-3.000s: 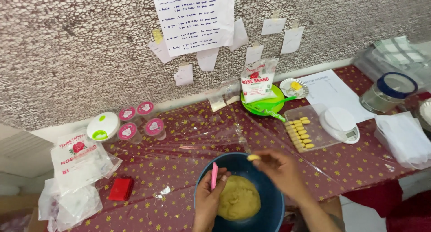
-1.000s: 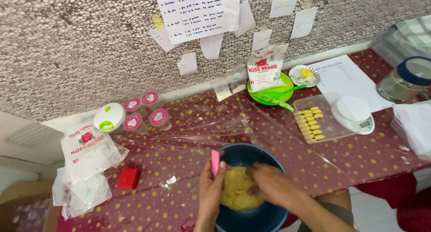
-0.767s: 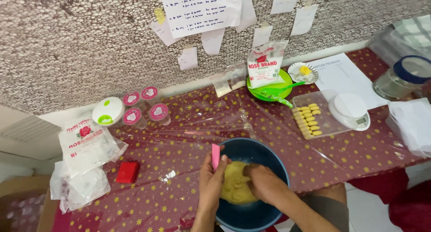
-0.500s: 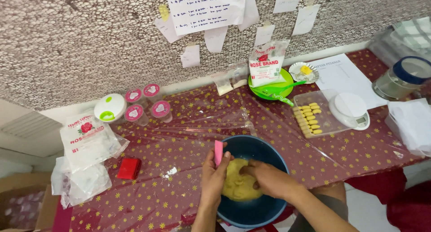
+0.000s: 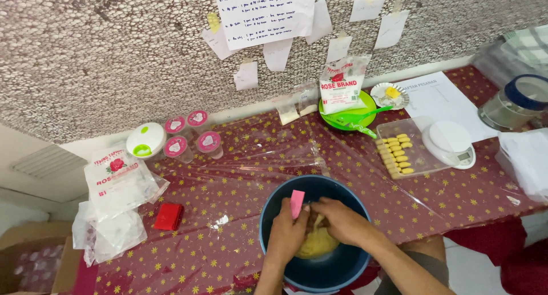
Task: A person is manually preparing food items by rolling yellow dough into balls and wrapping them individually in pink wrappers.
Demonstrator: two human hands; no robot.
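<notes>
A dark blue bowl (image 5: 282, 199) stands at the table's near edge with a lump of yellow dough (image 5: 315, 245) inside. My left hand (image 5: 288, 232) holds a small pink scraper (image 5: 297, 203) upright over the bowl. My right hand (image 5: 338, 219) is inside the bowl, fingers closed on the dough next to my left hand. Much of the dough is hidden under both hands.
A clear tray (image 5: 422, 156) holds rows of small yellow dough pieces beside a white kitchen scale (image 5: 451, 142). Behind are a green plate (image 5: 345, 116) with a flour bag, several pink-lidded cups (image 5: 186, 136), flour bags (image 5: 117, 180) at left, a red box (image 5: 168, 216), a jar (image 5: 516, 102).
My right hand went from above the bowl's rim, holding a bit of dough, down into the bowl onto the dough. The view shifted slightly; my left hand kept the pink scraper.
</notes>
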